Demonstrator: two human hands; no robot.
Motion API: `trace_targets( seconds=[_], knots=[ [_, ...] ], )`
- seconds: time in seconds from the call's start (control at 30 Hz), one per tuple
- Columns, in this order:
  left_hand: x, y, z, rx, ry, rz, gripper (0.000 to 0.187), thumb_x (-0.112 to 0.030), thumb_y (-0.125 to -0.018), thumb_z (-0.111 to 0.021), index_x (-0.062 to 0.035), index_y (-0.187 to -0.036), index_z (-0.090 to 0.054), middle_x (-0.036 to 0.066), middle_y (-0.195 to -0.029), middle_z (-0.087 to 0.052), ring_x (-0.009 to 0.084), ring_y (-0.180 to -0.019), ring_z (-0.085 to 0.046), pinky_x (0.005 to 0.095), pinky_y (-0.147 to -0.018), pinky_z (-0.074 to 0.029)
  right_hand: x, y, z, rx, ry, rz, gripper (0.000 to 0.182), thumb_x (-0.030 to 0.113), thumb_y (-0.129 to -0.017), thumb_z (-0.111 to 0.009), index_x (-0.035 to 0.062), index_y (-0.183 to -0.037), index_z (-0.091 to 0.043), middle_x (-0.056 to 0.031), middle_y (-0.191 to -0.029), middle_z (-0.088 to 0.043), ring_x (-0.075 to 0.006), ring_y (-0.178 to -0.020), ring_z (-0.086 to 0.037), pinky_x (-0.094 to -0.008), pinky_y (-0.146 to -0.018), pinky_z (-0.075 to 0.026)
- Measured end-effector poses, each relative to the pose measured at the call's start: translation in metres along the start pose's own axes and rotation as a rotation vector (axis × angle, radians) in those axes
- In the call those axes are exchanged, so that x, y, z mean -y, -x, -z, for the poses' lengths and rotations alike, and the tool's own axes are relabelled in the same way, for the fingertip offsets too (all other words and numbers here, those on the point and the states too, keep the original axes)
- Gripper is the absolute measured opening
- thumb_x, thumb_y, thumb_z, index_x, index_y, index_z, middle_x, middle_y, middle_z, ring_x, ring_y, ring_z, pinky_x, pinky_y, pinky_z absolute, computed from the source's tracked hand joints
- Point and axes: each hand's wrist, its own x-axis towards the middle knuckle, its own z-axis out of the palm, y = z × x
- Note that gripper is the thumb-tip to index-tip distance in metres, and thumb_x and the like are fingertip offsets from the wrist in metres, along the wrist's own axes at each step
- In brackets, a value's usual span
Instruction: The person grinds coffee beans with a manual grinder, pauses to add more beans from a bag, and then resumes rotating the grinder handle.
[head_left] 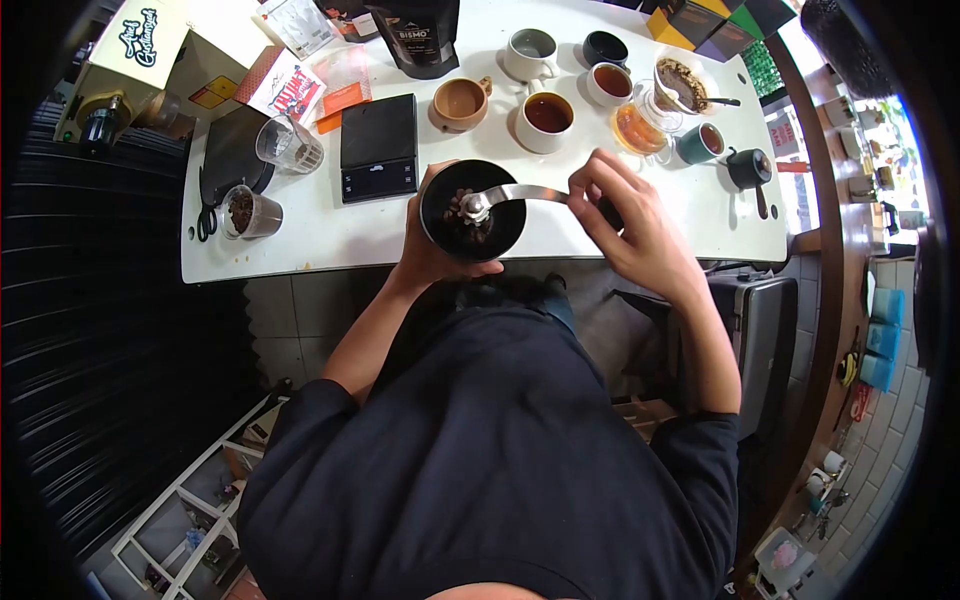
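My left hand (424, 252) is wrapped round the body of a manual coffee grinder (497, 238), held at the table's front edge with its black open top facing up. Some coffee beans (461, 204) lie inside, around the central shaft. A curved metal crank (535, 192) runs from that shaft to the right. At its outer end my right hand (635, 228) is closed on the handle, with the knob mostly hidden by the fingers. A black scale (378, 148) lies just beyond my left hand.
Cups of dark liquid, including a white cup (545, 122), stand beyond the grinder. A glass server (640, 128) and a dripper with wet grounds (684, 84) are at the back right. To the left are a clear cup (290, 145) and a cup of grounds (252, 213).
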Motion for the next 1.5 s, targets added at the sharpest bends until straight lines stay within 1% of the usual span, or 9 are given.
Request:
trace_targets(
  seconds=[0.13,0.23,0.53,0.63,0.97,1.2,1.27,1.4,1.5],
  knots=[
    [0.012,0.013,0.000,-0.153,0.123,-0.011,0.111,-0.063,-0.050,-0.097,-0.0013,-0.130,-0.052,0.011,-0.121,-0.060,0.0227,-0.112,-0.062,0.0386,-0.100,-0.049,-0.025,0.015,-0.008,0.022,-0.183,0.083,0.021,0.019,-0.102,-0.057,0.0002,-0.110,-0.057,-0.0119,-0.101,-0.059,-0.0229,-0.086,-0.061,-0.0326,-0.077,-0.049],
    [0.003,0.023,0.004,-0.179,0.088,-0.023,0.112,-0.067,-0.051,-0.095,-0.0014,-0.130,-0.052,0.010,-0.121,-0.057,0.0231,-0.113,-0.060,0.0387,-0.101,-0.048,-0.051,0.019,-0.018,-0.195,-0.726,-0.255,0.026,0.021,-0.109,-0.046,-0.0008,-0.118,-0.056,-0.0086,-0.100,-0.059,-0.0125,-0.089,-0.060,-0.0282,-0.081,-0.049],
    [0.005,0.055,0.037,-0.235,-0.192,-0.094,0.115,-0.074,-0.050,-0.092,0.0004,-0.129,-0.055,0.013,-0.122,-0.058,0.0264,-0.113,-0.060,0.0405,-0.100,-0.049,-0.090,-0.047,-0.076,-0.110,-0.148,-0.178,0.026,-0.005,-0.093,-0.055,-0.0006,-0.118,-0.063,-0.0189,-0.109,-0.068,-0.0308,-0.096,-0.069,-0.0374,-0.086,-0.054],
    [0.020,0.081,0.048,-0.195,-0.279,-0.066,0.115,-0.078,-0.051,-0.088,-0.0012,-0.130,-0.056,0.013,-0.124,-0.055,0.0293,-0.116,-0.057,0.0441,-0.101,-0.047,-0.101,-0.060,-0.050,-0.356,0.092,-0.127,0.032,-0.015,-0.085,-0.053,-0.0012,-0.110,-0.067,-0.0178,-0.105,-0.069,-0.0303,-0.097,-0.070,-0.0395,-0.085,-0.054],
    [0.012,0.091,0.051,-0.249,-0.283,-0.017,0.115,-0.082,-0.054,-0.084,-0.0013,-0.131,-0.053,0.013,-0.124,-0.052,0.0283,-0.116,-0.055,0.0431,-0.099,-0.047,-0.260,-0.098,-0.040,0.009,0.343,-0.195,0.043,-0.011,-0.090,-0.047,0.0007,-0.126,-0.066,-0.0207,-0.131,-0.064,-0.0364,-0.113,-0.066,-0.0415,-0.098,-0.052],
    [0.002,0.075,0.056,-0.252,-0.266,-0.022,0.114,-0.082,-0.054,-0.084,-0.0018,-0.130,-0.055,0.014,-0.125,-0.051,0.0288,-0.118,-0.054,0.0432,-0.099,-0.046,-0.269,-0.101,-0.055,-0.073,0.413,-0.104,0.036,-0.010,-0.086,-0.048,-0.0002,-0.116,-0.065,-0.0230,-0.122,-0.061,-0.0416,-0.120,-0.057,-0.0481,-0.101,-0.047],
    [-0.005,0.067,0.055,-0.314,-0.291,-0.066,0.106,-0.085,-0.062,-0.077,-0.0046,-0.129,-0.060,0.007,-0.119,-0.071,0.0225,-0.113,-0.064,0.0388,-0.104,-0.045,-0.269,-0.097,-0.059,-0.091,0.434,-0.121,0.030,-0.007,-0.087,-0.049,-0.0002,-0.112,-0.064,-0.0231,-0.118,-0.060,-0.0421,-0.119,-0.057,-0.0484,-0.100,-0.047],
    [0.007,0.073,0.053,-0.361,-0.115,0.021,0.114,-0.082,-0.053,-0.084,-0.0012,-0.129,-0.055,0.013,-0.123,-0.054,0.0277,-0.114,-0.057,0.0419,-0.097,-0.048,-0.271,-0.091,-0.064,-0.135,0.471,-0.133,0.021,-0.001,-0.091,-0.050,0.0000,-0.107,-0.064,-0.0229,-0.113,-0.059,-0.0422,-0.114,-0.058,-0.0491,-0.096,-0.049],
    [0.006,0.071,0.054,-0.401,-0.090,0.031,0.105,-0.083,-0.062,-0.079,-0.0044,-0.128,-0.059,0.008,-0.117,-0.071,0.0218,-0.110,-0.065,0.0384,-0.099,-0.048,-0.266,-0.081,-0.064,-0.119,0.476,-0.206,0.020,0.001,-0.094,-0.049,0.0001,-0.107,-0.063,-0.0226,-0.111,-0.059,-0.0424,-0.110,-0.060,-0.0502,-0.092,-0.049]
  ],
)
